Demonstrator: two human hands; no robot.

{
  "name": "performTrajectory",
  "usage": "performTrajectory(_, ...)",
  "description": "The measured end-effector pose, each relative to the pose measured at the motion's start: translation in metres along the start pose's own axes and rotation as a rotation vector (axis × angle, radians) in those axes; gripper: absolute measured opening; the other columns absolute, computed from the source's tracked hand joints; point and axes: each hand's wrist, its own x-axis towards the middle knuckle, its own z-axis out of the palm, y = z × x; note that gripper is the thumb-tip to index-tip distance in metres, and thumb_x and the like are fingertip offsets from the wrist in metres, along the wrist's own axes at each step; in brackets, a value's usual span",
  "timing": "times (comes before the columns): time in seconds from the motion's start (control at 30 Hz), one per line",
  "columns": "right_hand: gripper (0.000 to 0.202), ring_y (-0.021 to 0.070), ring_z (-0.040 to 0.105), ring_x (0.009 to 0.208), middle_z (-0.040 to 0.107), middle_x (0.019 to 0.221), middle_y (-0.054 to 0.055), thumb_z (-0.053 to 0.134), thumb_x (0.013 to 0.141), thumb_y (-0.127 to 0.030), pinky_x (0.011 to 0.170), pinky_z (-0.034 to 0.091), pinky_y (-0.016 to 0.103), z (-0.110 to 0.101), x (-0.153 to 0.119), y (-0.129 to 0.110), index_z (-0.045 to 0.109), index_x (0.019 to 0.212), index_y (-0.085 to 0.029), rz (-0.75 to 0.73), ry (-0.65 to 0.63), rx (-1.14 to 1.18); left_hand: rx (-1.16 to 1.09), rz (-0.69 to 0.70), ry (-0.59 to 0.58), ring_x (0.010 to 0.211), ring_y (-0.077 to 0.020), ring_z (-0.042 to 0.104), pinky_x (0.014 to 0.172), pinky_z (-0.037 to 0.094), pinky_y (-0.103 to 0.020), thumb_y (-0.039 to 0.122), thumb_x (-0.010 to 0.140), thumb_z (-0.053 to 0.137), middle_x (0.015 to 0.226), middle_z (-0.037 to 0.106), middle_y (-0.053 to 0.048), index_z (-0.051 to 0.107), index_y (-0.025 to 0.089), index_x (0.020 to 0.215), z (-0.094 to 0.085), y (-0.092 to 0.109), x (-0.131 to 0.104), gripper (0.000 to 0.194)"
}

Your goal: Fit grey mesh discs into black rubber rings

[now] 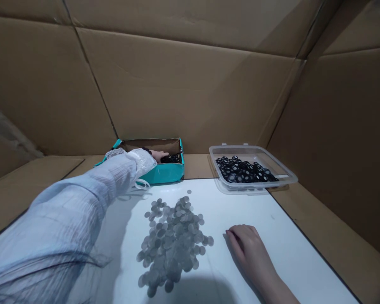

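Here are the black pieces, inside the teal box at the back, just right of the left hand, clearly the nearer hand. Those fingers dip in among them; whether they're pinching anything, I can't tell! Nor can I pick out a long axis in that jumble. Over to the right, the clear plastic tray holds a heap of black rings. Nearer, pale discs sprawl across the white tabletop, and beside them the right hand rests, fingers folded in, nothing showing between them.
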Motion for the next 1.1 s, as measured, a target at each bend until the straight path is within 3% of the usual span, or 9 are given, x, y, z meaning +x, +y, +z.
performTrajectory(0.1,0.027,0.0150,0.056,0.058,0.060,0.064,0.001,0.042,0.097,-0.022,0.068,0.041,0.030,0.001,0.000,0.005,0.056,0.074,-0.018,-0.029,-0.019,0.007,-0.015,-0.034,-0.052,0.102,-0.0278,0.057,0.091,0.044,-0.036,0.021,0.054,0.074,0.104,0.068,-0.008,0.062,0.016,0.104,-0.002,-0.001,0.002,0.053)
performTrajectory(0.3,0.028,0.0148,0.057,0.058,0.061,0.064,0.001,0.042,0.097,-0.022,0.067,0.042,0.031,0.000,0.000,0.008,0.057,0.073,-0.019,-0.024,-0.029,-0.011,-0.116,-0.007,-0.106,0.096,-0.0214,0.057,0.086,0.043,-0.027,0.017,0.051,0.063,0.097,0.070,-0.001,0.060,0.018,0.095,-0.005,0.005,-0.003,0.044)
performTrajectory(0.6,0.032,0.0158,0.057,0.059,0.062,0.065,0.002,0.039,0.098,-0.025,0.067,0.041,0.031,0.000,0.000,0.004,0.056,0.072,-0.019,-0.010,-0.005,-0.007,-0.139,-0.067,-0.044,0.081,-0.0183,0.056,0.070,0.042,-0.023,0.022,0.048,0.064,0.071,0.061,0.005,0.052,0.019,0.072,-0.013,0.006,-0.009,0.028)
performTrajectory(0.9,0.036,0.0163,0.055,0.059,0.060,0.063,0.002,0.036,0.100,-0.028,0.069,0.040,0.032,0.000,0.000,-0.001,0.055,0.070,-0.019,0.005,0.006,0.000,-0.087,-0.164,0.105,0.073,-0.0165,0.053,0.062,0.040,-0.023,0.030,0.050,0.064,0.072,0.058,0.003,0.052,0.020,0.077,-0.053,0.007,-0.026,0.032)
performTrajectory(1.1,0.035,0.0158,0.056,0.058,0.062,0.065,0.002,0.038,0.099,-0.027,0.069,0.039,0.032,0.000,-0.001,0.005,0.056,0.070,-0.019,-0.051,0.011,0.007,-0.085,-0.213,0.186,0.067,-0.0165,0.054,0.056,0.042,-0.025,0.031,0.054,0.061,0.073,0.055,0.002,0.051,0.021,0.084,-0.092,0.032,-0.068,0.033)
